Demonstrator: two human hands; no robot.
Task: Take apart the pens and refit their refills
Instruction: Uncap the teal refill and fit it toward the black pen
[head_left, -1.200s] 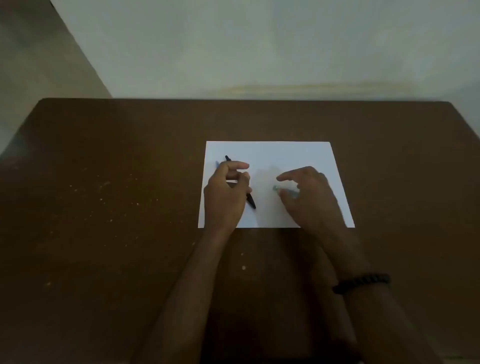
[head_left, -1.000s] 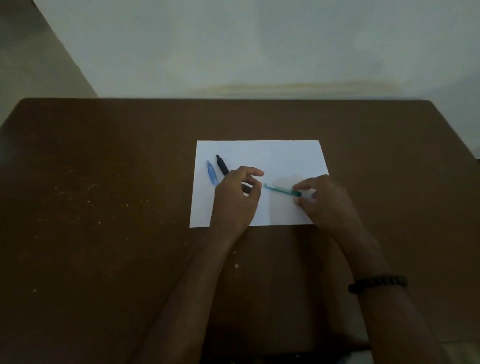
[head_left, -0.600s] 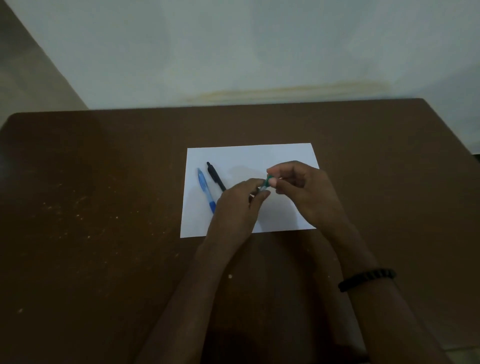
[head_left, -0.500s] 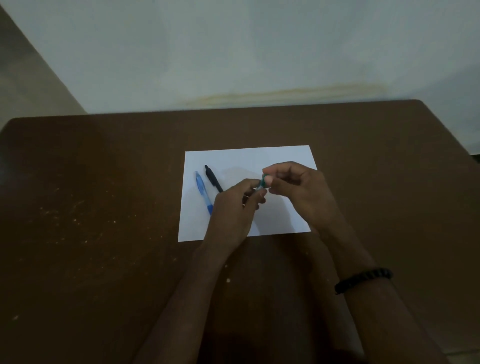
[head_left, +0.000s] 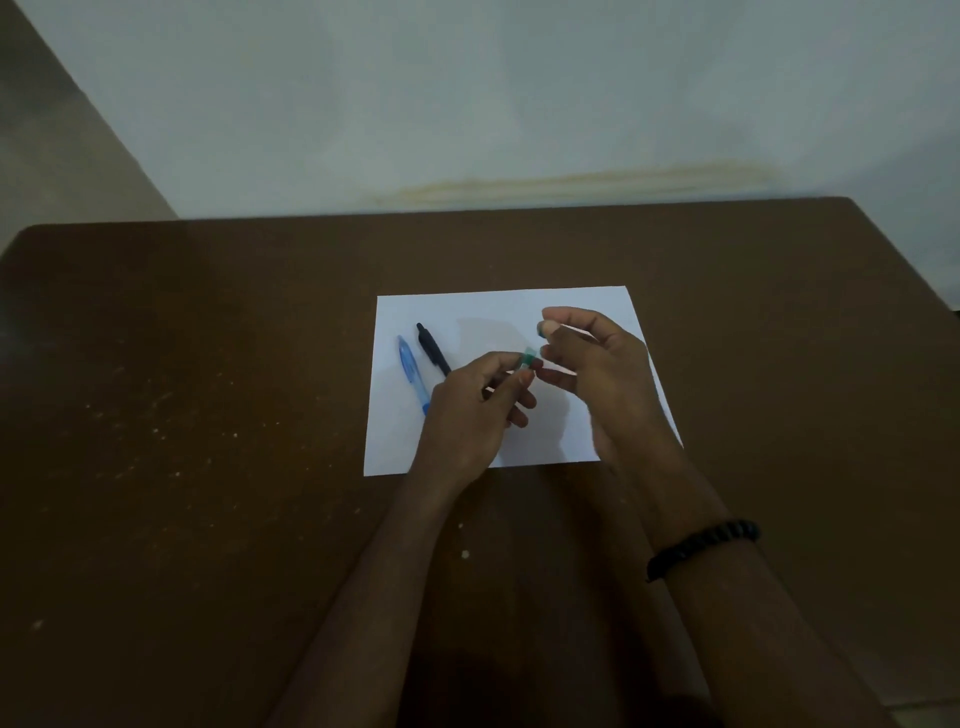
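1. Above the middle of the white paper (head_left: 498, 312), the left hand (head_left: 467, 415) pinches a green pen (head_left: 529, 359) between thumb and forefinger; only the pen's short end shows past the fingertips, the rest is hidden by the hand.
2. The right hand (head_left: 602, 374) sits just beside it, its fingers curled, and a small green piece (head_left: 543, 327) is pinched at the tips of its upper fingers. What the piece is cannot be told; it is small and blurred.
3. The two hands nearly touch at the green pen's end.
4. To the left of the left hand a black pen (head_left: 434, 349) lies flat on the paper, its lower end hidden behind the knuckles.
5. Just left of that lies a blue pen (head_left: 413, 376), roughly parallel to the black one and close to it but apart.
6. The paper lies on a dark brown counter (head_left: 208, 415) with pale specks scattered over its left part.
7. A black bead bracelet (head_left: 701, 545) circles the right wrist.
8. Behind the counter stands a pale wall (head_left: 467, 104) with a yellowish stain low down.
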